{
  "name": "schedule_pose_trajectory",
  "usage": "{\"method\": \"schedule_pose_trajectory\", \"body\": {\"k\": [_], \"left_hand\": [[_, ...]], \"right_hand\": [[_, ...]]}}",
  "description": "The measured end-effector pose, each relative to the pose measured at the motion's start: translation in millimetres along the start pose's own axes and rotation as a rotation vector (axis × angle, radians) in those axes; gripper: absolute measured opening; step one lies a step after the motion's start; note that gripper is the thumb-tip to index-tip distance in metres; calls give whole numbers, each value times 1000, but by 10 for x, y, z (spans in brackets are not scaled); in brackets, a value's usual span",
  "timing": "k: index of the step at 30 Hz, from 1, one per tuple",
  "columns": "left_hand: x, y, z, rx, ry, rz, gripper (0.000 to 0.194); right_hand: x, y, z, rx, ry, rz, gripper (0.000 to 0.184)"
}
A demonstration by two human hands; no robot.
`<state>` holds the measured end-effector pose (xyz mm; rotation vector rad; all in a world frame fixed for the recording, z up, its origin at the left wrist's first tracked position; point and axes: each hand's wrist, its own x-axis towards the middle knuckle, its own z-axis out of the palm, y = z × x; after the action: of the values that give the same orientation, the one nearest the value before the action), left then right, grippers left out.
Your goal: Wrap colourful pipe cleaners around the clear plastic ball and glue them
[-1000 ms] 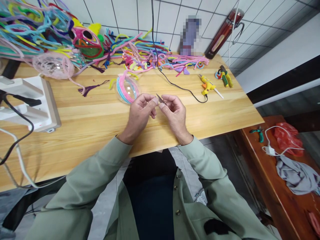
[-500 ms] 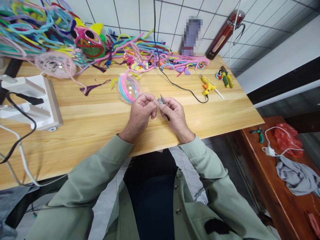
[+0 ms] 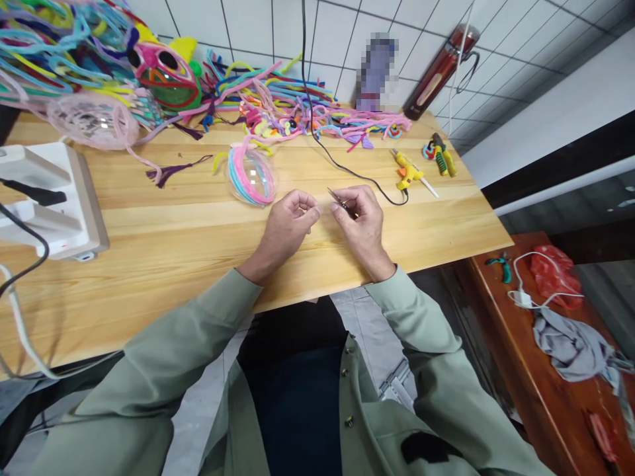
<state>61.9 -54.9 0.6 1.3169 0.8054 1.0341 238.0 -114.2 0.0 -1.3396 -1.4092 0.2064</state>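
Observation:
My left hand is closed in a pinch over the table; whatever its fingertips hold is too small to make out. A short gap to the right, my right hand grips a pair of small snips, whose pointed metal blades stick out toward the upper left. Its fingers hide most of the handle. Just beyond my left hand rests a clear plastic ball wrapped with pink and light-blue pipe cleaners.
Heaps of coloured pipe cleaners line the wall, with a decorated mask-like ball among them. A yellow glue gun, pliers and a red thermos stand right. A power strip lies left.
My hands have drawn apart; the right one moved right with the snips, whose blades now look closed together. My left hand keeps its pinch. The view has shifted slightly.

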Motion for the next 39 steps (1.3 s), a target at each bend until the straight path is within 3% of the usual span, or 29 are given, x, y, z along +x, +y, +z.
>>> {"method": "schedule_pose_trajectory", "body": {"k": [3,8,23,34,39], "left_hand": [[-20,37,-2,-7,4,10,7],[-67,85,-27,35,22,107,15],[-123,158,13,48,88,172,7],[-90,74,16,40,129,206,8],[-87,85,8,36,112,209,10]], "right_hand": [[-63,15,15,-70,-18,-104,12],[-147,-14,81,-114,-30,-219,18],[-117,-85,46,10,-84,-64,21],[-140,-47,101,-26,-33,-243,14],[-142,-93,123,60,-47,-65,18]]}}
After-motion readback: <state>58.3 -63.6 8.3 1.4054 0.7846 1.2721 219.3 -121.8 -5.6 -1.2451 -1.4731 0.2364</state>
